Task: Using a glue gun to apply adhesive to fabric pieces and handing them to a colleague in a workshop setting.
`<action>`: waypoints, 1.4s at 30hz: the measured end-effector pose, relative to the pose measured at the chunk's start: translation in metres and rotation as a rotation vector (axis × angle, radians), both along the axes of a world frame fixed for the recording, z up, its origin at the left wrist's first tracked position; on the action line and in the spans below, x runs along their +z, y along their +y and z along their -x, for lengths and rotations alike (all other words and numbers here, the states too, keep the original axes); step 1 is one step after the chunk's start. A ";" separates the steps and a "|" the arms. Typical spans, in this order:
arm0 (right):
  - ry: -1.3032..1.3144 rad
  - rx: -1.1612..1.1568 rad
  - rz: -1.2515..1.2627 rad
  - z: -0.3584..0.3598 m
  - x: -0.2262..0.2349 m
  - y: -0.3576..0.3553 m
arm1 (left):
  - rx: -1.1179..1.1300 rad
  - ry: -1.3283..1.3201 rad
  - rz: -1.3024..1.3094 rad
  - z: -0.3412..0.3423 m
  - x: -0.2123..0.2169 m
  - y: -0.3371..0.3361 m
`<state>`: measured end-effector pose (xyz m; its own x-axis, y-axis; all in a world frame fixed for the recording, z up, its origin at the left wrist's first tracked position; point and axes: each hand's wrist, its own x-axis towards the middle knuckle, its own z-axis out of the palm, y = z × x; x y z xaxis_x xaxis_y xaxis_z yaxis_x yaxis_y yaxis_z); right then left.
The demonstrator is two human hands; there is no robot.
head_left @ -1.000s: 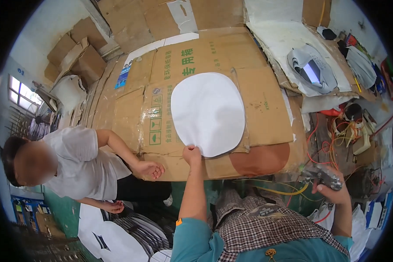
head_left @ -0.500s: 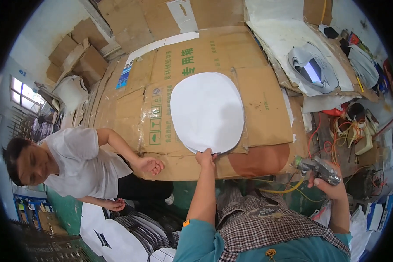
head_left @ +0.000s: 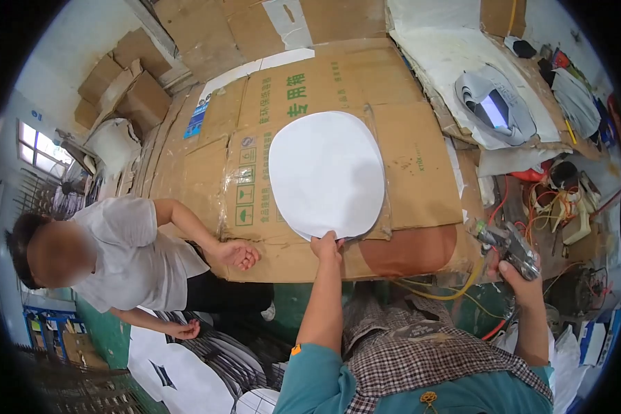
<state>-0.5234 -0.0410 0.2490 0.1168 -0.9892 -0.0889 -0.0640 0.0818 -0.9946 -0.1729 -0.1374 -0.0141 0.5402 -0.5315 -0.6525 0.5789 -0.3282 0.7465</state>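
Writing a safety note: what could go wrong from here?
The white sheet might slide or crease: the left hand grips only its near edge.
The yellow hose looping beside the table could snag near the metal tool in the right hand.
A co-worker's hand nearby might get bumped.

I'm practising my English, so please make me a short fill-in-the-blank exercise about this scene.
1. The left hand grips the near edge of the rounded ____ sheet.
2. That sheet lies on brown ____.
3. The metallic tool is in the wearer's ____ hand.

Missing words: white; cardboard; right.
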 end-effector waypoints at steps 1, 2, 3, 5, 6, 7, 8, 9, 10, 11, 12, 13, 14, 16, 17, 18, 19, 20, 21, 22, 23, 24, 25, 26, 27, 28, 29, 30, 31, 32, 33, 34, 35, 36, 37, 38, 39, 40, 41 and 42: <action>-0.005 0.011 -0.002 -0.001 0.000 -0.002 | -0.003 -0.001 0.002 0.001 0.002 0.000; -0.009 0.022 -0.003 -0.001 0.000 -0.003 | -0.011 0.007 0.011 0.003 0.004 0.000; 0.000 0.099 0.014 0.000 0.002 -0.002 | -0.014 0.012 0.021 0.002 0.005 -0.001; 0.004 0.100 0.028 0.003 0.002 -0.001 | -0.014 0.016 0.041 0.002 0.006 -0.002; 0.011 0.100 0.037 0.005 0.002 0.002 | -0.015 0.023 0.056 0.003 0.006 -0.002; 0.017 0.017 -0.029 0.009 0.004 0.004 | -0.010 0.021 0.058 0.003 0.006 -0.003; 0.014 0.024 -0.026 0.014 0.006 0.004 | 0.009 0.034 0.074 0.004 0.007 -0.004; 0.041 0.068 -0.035 0.020 0.008 0.005 | 0.032 0.048 0.089 0.005 0.007 -0.004; 0.066 0.115 -0.042 0.022 0.008 0.004 | 0.045 0.044 0.094 0.004 0.007 -0.004; 0.023 0.143 -0.005 0.018 0.002 0.004 | 0.032 0.047 0.097 -0.001 0.008 -0.004; 0.016 0.161 0.003 0.017 0.001 0.005 | 0.019 0.049 0.104 -0.005 0.009 -0.004; 0.016 0.112 -0.020 0.010 -0.004 0.003 | 0.036 0.079 0.224 -0.013 0.008 -0.002; 0.013 0.072 -0.043 0.002 -0.009 0.002 | 0.058 0.100 0.345 -0.019 0.009 0.001; -0.010 -0.057 -0.027 0.000 -0.017 0.005 | 0.078 0.173 0.568 -0.017 0.030 -0.009; -0.005 -0.006 -0.018 0.002 -0.012 0.006 | 0.083 0.200 0.657 -0.009 0.054 -0.014; -0.065 -0.072 0.017 0.010 -0.025 0.009 | 0.085 0.225 0.750 -0.007 0.084 -0.017; -0.013 -0.182 -0.012 0.008 -0.025 0.015 | 0.130 0.186 0.762 -0.021 0.104 -0.011; -0.028 -0.134 -0.005 0.002 -0.025 0.015 | 0.129 0.248 0.869 -0.034 0.121 -0.005; -0.079 -0.054 0.021 -0.005 -0.025 0.016 | 0.120 0.306 0.969 -0.044 0.133 0.005; -0.125 0.010 0.049 -0.014 -0.024 0.017 | 0.140 0.284 0.978 -0.057 0.142 0.018; -0.116 -0.011 0.075 -0.027 -0.020 0.020 | 0.177 0.356 0.998 -0.076 0.151 0.034; -0.118 0.010 0.079 -0.026 -0.013 0.016 | 0.216 0.439 1.016 -0.087 0.167 0.049; -0.128 0.059 0.018 -0.024 -0.011 0.015 | 0.308 0.315 1.053 -0.089 0.186 0.063; -0.141 0.107 -0.040 -0.022 -0.013 0.015 | 0.283 0.307 1.094 -0.098 0.197 0.079; -0.150 0.124 -0.024 -0.019 -0.020 0.014 | 0.314 0.271 1.078 -0.113 0.192 0.093; -0.158 0.128 -0.017 -0.020 -0.021 0.015 | 0.336 0.242 1.058 -0.122 0.193 0.105; -0.135 0.123 -0.024 -0.022 -0.022 0.016 | 0.348 0.250 1.005 -0.129 0.194 0.120; -0.111 0.114 -0.034 -0.022 -0.023 0.017 | 0.357 0.260 0.947 -0.129 0.207 0.136; -0.120 0.118 -0.032 -0.022 -0.025 0.018 | 0.330 0.195 0.945 -0.132 0.214 0.152; -0.124 0.131 -0.042 -0.022 -0.028 0.019 | 0.397 0.133 0.903 -0.135 0.219 0.163; -0.127 0.144 -0.051 -0.022 -0.029 0.021 | 0.427 0.119 0.909 -0.141 0.217 0.174; -0.131 0.152 -0.053 -0.023 -0.028 0.023 | 0.460 0.105 0.915 -0.150 0.211 0.185; -0.138 0.128 -0.077 -0.023 -0.026 0.027 | 0.405 0.148 0.951 -0.161 0.202 0.198; -0.146 0.094 -0.099 -0.025 -0.025 0.029 | 0.397 0.181 0.904 -0.167 0.204 0.206; -0.143 0.083 -0.101 -0.023 -0.029 0.029 | 0.405 0.128 0.928 -0.171 0.200 0.209; -0.106 0.030 -0.088 -0.019 -0.036 0.027 | 0.409 0.082 0.949 -0.174 0.194 0.209; -0.062 -0.055 -0.086 -0.014 -0.042 0.035 | 0.405 0.039 0.919 -0.171 0.202 0.208; -0.077 0.035 -0.073 -0.018 -0.035 0.041 | 0.437 0.002 0.909 -0.175 0.203 0.212; -0.085 0.110 -0.065 -0.022 -0.024 0.039 | 0.486 -0.153 0.924 -0.170 0.214 0.219; -0.045 0.084 -0.068 -0.019 -0.024 0.042 | 0.511 -0.039 1.004 -0.175 0.216 0.237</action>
<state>-0.5042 0.0005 0.2245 0.2040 -0.9676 -0.1485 -0.0284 0.1458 -0.9889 0.0024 0.0992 0.2020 0.8554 -0.5170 -0.0315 0.4438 0.7001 0.5595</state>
